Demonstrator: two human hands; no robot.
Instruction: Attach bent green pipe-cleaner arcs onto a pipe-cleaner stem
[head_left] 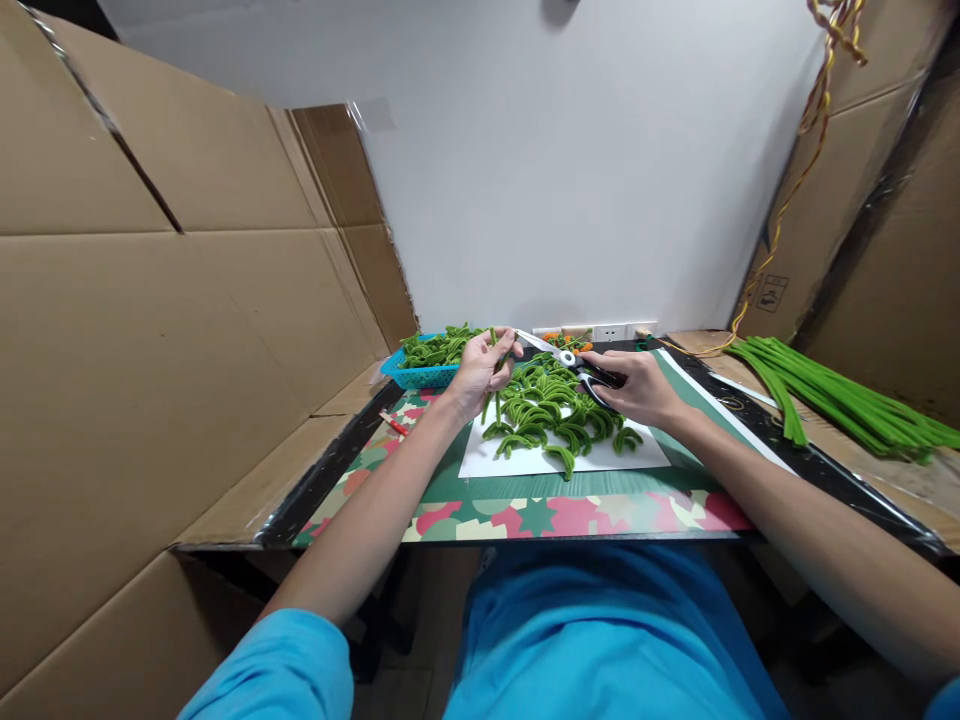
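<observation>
Between the fingers of my left hand (484, 372) are green pipe cleaners (496, 405), their ends showing above and below the grip. My right hand (636, 385) is closed on the dark handles of a pair of scissors (564, 357). The scissor blades point left, and their tips are by the left fingertips; whether they touch the stems I cannot tell. Under both hands, many short, curved green pipe cleaner pieces (544, 415) lie heaped on a white sheet (491, 463).
Behind my left hand stands a blue basket (424, 377) of green pieces. Orange and green pieces (568, 342) lie near the wall sockets (611, 332). Long green pipe cleaners (847, 400) rest at the right. A red object (394, 424) lies left. Cardboard walls (187, 300) flank the table.
</observation>
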